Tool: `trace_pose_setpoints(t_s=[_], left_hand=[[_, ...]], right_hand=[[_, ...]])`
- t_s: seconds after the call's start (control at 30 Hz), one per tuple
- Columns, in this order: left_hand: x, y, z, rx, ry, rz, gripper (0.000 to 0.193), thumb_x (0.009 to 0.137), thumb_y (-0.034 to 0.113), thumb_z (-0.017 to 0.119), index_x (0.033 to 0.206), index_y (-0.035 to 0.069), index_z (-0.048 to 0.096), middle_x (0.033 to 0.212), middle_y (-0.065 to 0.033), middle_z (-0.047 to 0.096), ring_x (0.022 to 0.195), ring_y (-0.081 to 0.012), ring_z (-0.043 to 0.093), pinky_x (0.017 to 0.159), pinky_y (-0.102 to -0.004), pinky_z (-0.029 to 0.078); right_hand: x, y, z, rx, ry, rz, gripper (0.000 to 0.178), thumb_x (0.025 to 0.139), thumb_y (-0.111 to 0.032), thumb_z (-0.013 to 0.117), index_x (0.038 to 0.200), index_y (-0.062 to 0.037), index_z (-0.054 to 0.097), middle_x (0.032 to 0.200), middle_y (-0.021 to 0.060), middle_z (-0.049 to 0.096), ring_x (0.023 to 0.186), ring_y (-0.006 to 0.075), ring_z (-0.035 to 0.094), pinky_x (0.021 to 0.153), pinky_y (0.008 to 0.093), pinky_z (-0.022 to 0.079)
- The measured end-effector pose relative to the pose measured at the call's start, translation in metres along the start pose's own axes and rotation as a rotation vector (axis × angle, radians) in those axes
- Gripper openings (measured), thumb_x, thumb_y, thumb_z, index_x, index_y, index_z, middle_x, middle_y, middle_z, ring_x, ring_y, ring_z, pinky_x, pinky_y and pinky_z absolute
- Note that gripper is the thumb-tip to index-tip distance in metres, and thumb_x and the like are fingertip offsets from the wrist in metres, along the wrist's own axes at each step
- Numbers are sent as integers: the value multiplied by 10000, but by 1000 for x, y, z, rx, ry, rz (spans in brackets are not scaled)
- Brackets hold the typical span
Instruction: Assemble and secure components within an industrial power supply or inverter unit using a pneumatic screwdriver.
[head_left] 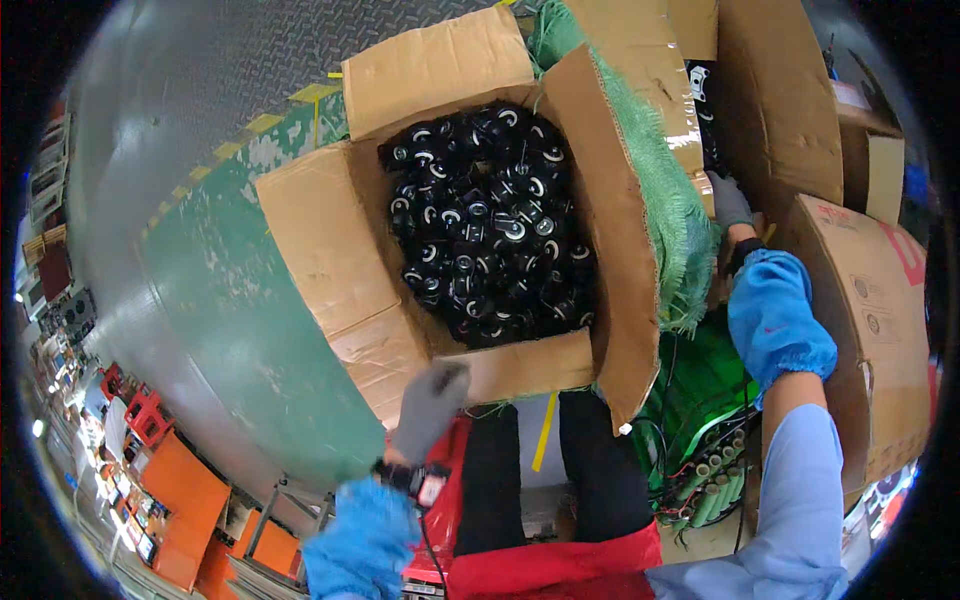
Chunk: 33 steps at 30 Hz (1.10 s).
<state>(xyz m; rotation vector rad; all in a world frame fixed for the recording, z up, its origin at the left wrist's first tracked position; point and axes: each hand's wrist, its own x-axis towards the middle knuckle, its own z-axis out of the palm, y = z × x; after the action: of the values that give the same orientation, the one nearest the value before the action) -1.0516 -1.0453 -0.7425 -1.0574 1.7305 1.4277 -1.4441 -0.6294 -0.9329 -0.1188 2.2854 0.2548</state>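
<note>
A pile of small black caster wheels [475, 215] with pale rings fills an open cardboard box [380, 95] before me. My left hand [430, 405], in a grey glove, is at the box's near-left corner, beside the near flap [530, 368]. Its fingers are bunched and slightly blurred, so their grip is unclear. Over on the right, my right hand [732, 202], also gloved in grey, reaches to the near edge of a second open box [780, 90]. Its fingers are partly hidden there. Some metal and black parts [699, 85] show inside that second box.
Green woven sacking [672, 215] lies between the two boxes. A closed carton [860, 330] stands at the far right. Below the sacking are a green crate [700, 375] and a bundle of green cylinders [715, 495] with wires. Orange panels [180, 505] stand at lower left.
</note>
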Motion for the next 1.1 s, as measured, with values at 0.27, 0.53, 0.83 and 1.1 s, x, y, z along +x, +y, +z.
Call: trace_pose_setpoints(t_s=[0.27,0.53,0.83,1.1], left_hand=[[176,100,76,475,172,280,722,810,417,738,1399,91,477,1414,-228,485,1218,-409,546,980,-499,467],[216,126,117,528,373,10,643,750,345,796,1304,154,532,1386,-200,427,1140,-474,535,922,-495,510],[200,43,70,283,393,533,584,645,45,754,1203,122,601,1217,-147,594,1166,-350,561,988,-386,474],[123,32,26,-108,288,474,545,703,-74,741,1207,27,560,1111,-66,616,1046,-161,602,916,-293,490]], right_hand=[[18,4,2,86,5,-26,480,916,-410,545,1373,-270,493,1352,256,511,1205,465,535,983,531,461],[40,33,23,326,59,54,425,937,-442,484,1318,-278,578,1384,223,484,1258,467,488,1046,495,416],[5,7,14,392,570,-79,530,778,-303,753,1285,-217,622,1258,286,520,1154,443,561,990,447,467],[-108,-52,-79,660,1083,-215,480,760,-76,671,1236,-138,648,1232,202,552,1072,334,604,929,373,502]])
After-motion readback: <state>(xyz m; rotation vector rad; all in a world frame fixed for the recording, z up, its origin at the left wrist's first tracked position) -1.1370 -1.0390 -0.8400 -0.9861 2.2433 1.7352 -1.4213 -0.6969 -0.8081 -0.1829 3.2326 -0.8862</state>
